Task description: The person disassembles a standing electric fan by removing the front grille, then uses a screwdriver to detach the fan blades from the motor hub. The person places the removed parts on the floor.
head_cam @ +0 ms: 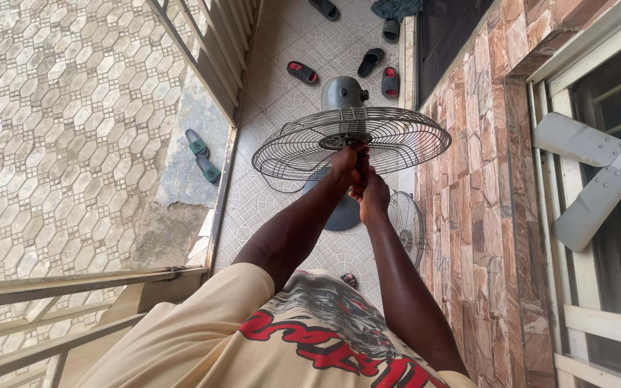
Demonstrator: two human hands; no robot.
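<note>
Grey fan grille (397, 136), left hand (344, 164), right hand (373, 197) at hub

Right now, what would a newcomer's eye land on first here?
Mid-frame, the rear wire guard of a grey standing fan, with the left hand and right hand both at its hub. At the right, the detached fan blade rests on the window ledge. A second wire guard leans against the stone wall below.

– What's being handled?
– A standing fan (344, 115): grey motor housing, round dark base on the tiled floor, its rear wire guard (397, 140) facing up (front grille and blades are off).
– And the centre?
– Hidden under both hands, at the hub.
</note>
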